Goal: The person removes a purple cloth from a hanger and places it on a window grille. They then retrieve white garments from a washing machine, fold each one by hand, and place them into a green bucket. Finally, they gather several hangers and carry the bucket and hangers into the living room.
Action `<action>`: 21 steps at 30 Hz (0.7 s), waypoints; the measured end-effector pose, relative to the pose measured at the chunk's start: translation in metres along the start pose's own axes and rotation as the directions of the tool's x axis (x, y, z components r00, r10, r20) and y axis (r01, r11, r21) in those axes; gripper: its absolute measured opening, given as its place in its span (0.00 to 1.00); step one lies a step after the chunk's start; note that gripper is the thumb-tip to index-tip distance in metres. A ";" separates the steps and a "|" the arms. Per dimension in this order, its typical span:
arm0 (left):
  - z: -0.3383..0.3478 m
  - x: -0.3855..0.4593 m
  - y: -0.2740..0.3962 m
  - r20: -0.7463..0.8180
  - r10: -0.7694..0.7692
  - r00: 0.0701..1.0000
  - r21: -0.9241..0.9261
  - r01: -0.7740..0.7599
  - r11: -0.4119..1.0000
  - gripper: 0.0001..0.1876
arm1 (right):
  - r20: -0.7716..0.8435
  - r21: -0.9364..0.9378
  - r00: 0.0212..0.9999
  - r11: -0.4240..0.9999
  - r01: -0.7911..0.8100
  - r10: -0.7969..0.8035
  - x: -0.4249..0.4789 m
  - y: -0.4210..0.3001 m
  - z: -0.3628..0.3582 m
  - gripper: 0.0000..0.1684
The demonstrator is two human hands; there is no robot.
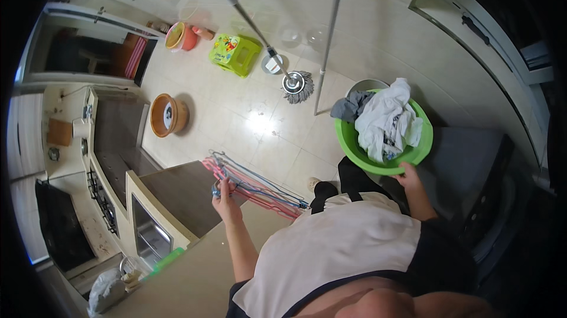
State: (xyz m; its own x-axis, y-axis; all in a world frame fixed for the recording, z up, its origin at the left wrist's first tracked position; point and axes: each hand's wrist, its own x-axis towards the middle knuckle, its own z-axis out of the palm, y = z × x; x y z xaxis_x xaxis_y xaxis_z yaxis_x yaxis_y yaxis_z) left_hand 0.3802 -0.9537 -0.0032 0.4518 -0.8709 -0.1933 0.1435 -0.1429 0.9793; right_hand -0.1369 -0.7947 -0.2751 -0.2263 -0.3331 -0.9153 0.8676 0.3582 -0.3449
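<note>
In my left hand (227,201) is a bunch of clothes hangers (261,189), pink, blue and grey, held out in front of my body. My right hand (408,177) grips the near rim of a green plastic basin (350,146). White laundry (383,116) is heaped in the basin and rises above its rim. A dark grey cloth (351,106) hangs over the basin's far left edge. Part of a round metal rim (366,84) shows behind the basin.
A string mop (297,87) and a metal pole (328,43) stand ahead. On the tiled floor are a green plastic stool (234,55), a brown tub (169,115) and a pink bucket (181,36). A dark grey appliance top (465,149) lies right; a sink (153,234) and gas hob (102,200) lie left.
</note>
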 end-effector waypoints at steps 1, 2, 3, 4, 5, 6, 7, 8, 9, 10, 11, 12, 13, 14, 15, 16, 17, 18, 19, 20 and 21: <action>-0.001 0.002 -0.005 0.006 -0.001 1.000 0.078 0.001 0.997 0.07 | 0.009 -0.009 1.000 1.000 -0.003 0.003 0.002 0.001 -0.024 0.08; -0.005 0.006 -0.012 0.003 -0.022 1.000 0.106 0.021 0.994 0.07 | 0.014 -0.009 1.000 1.000 -0.005 0.005 0.001 0.010 -0.040 0.07; -0.009 0.010 -0.019 -0.006 -0.037 0.999 0.136 0.038 0.990 0.07 | -0.025 -0.020 1.000 1.000 0.009 -0.010 -0.013 0.016 -0.038 0.08; -0.011 0.016 -0.026 0.026 -0.043 0.999 0.156 0.039 0.987 0.07 | -0.062 -0.034 0.998 0.999 0.027 -0.029 -0.035 0.013 -0.031 0.08; -0.018 0.020 -0.031 0.057 -0.054 0.997 0.182 0.043 0.982 0.07 | -0.103 -0.049 0.994 0.998 0.040 -0.045 -0.067 0.012 -0.017 0.09; -0.028 0.025 -0.039 0.087 -0.046 0.995 0.174 0.030 0.984 0.07 | -0.102 -0.069 0.993 0.996 0.052 -0.059 -0.095 0.012 -0.002 0.10; -0.037 0.030 -0.041 0.104 -0.065 0.993 0.208 0.042 0.977 0.07 | -0.103 -0.087 0.992 0.994 0.064 -0.072 -0.123 0.015 0.014 0.11; -0.042 0.036 -0.041 0.122 -0.083 0.989 0.238 0.052 0.970 0.08 | -0.102 -0.103 0.991 0.991 0.079 -0.090 -0.146 0.016 0.026 0.12; -0.047 0.043 -0.039 0.141 -0.100 0.985 0.270 0.059 0.961 0.08 | -0.079 -0.117 0.991 0.988 0.098 -0.107 -0.162 0.021 0.035 0.13; -0.049 0.050 -0.034 0.118 -0.108 0.987 0.279 0.072 0.958 0.09 | -0.046 -0.130 0.991 0.985 0.117 -0.123 -0.171 0.026 0.045 0.14; -0.052 0.061 -0.029 0.139 -0.089 0.986 0.335 0.038 0.941 0.09 | -0.014 -0.142 0.990 0.981 0.136 -0.139 -0.181 0.030 0.054 0.14; -0.058 0.074 -0.026 0.154 -0.073 0.985 0.388 0.008 0.922 0.10 | 0.042 -0.182 0.984 0.967 0.179 -0.175 -0.191 0.035 0.067 0.15; -0.063 0.088 -0.023 0.172 -0.060 0.983 0.441 -0.022 0.897 0.10 | 0.096 -0.216 0.974 0.951 0.223 -0.206 -0.202 0.040 0.079 0.15; -0.067 0.105 -0.020 0.201 -0.039 0.979 0.453 -0.058 0.890 0.11 | 0.155 -0.244 0.959 0.932 0.269 -0.236 -0.212 0.045 0.093 0.16; -0.066 0.121 -0.014 0.223 -0.017 0.975 0.462 -0.091 0.882 0.12 | 0.203 -0.285 0.946 0.909 0.304 -0.253 -0.223 0.045 0.110 0.16; -0.064 0.137 -0.004 0.235 0.014 0.972 0.557 -0.147 0.818 0.13 | 0.245 -0.315 0.932 0.887 0.338 -0.268 -0.236 0.051 0.126 0.16; -0.063 0.152 0.007 0.247 0.040 0.968 0.645 -0.196 0.739 0.14 | 0.285 -0.344 0.917 0.863 0.370 -0.280 -0.245 0.058 0.139 0.16; -0.058 0.164 0.019 0.270 0.084 0.959 0.710 -0.258 0.656 0.13 | 0.332 -0.382 0.909 0.845 0.375 -0.253 -0.251 0.066 0.150 0.15; -0.053 0.174 0.032 0.292 0.129 0.948 0.764 -0.313 0.564 0.14 | 0.371 -0.405 0.894 0.823 0.398 -0.250 -0.259 0.074 0.162 0.15; -0.050 0.182 0.044 0.299 0.158 0.941 0.772 -0.336 0.540 0.14 | 0.411 -0.426 0.878 0.800 0.422 -0.245 -0.270 0.084 0.175 0.15; -0.047 0.192 0.052 0.305 0.187 0.934 0.777 -0.357 0.518 0.14 | 0.450 -0.448 0.860 0.772 0.451 -0.241 -0.278 0.092 0.189 0.15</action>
State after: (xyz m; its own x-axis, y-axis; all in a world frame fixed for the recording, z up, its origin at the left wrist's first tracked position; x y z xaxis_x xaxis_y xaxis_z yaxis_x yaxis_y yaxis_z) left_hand 0.5159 -1.1059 0.0075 0.1804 -0.9834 0.0206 -0.7711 -0.1283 0.6236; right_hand 0.0896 -0.8344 -0.0125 -0.2050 -0.7651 -0.6105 0.3700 0.5168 -0.7720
